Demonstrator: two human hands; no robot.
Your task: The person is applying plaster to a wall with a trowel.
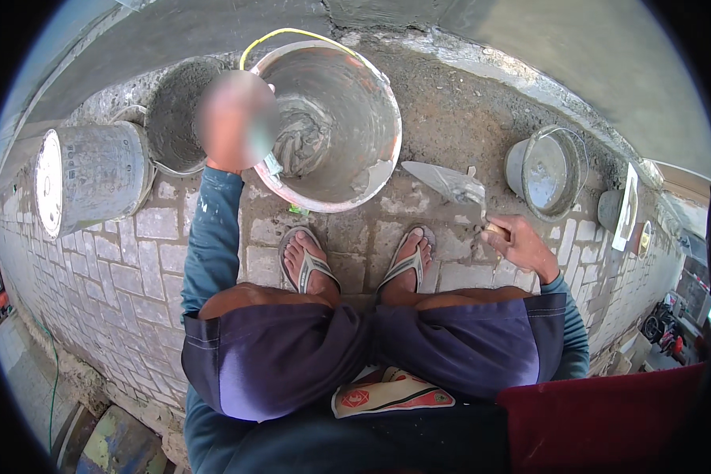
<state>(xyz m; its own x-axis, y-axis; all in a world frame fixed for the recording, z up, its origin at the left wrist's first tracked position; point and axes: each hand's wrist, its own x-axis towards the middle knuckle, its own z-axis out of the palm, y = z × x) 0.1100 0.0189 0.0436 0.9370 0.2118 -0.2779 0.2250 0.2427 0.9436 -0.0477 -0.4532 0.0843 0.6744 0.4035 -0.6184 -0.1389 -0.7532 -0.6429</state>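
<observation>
My right hand (523, 243) is closed round the handle of a pointed trowel (448, 182), its mortar-smeared blade low over the ground and aimed left toward the big bucket. My left hand (238, 118) is at the left rim of that large bucket (389, 130). A blur covers its fingers, so I cannot make out their grip. Something pale green (271, 162) shows beside it at the rim. Grey wet mortar (302, 136) lies in the bottom of the bucket and coats its wall. A yellow handle (292, 31) arches over the far side.
A dark mortar-crusted bucket (174, 142) stands left of the big one, with a whitish bucket (95, 178) lying on its side beyond. At right are a small bucket (516, 167) and a white flat board (626, 209). Paving bricks (138, 288) surround my sandalled feet; a wall (592, 55) rises ahead.
</observation>
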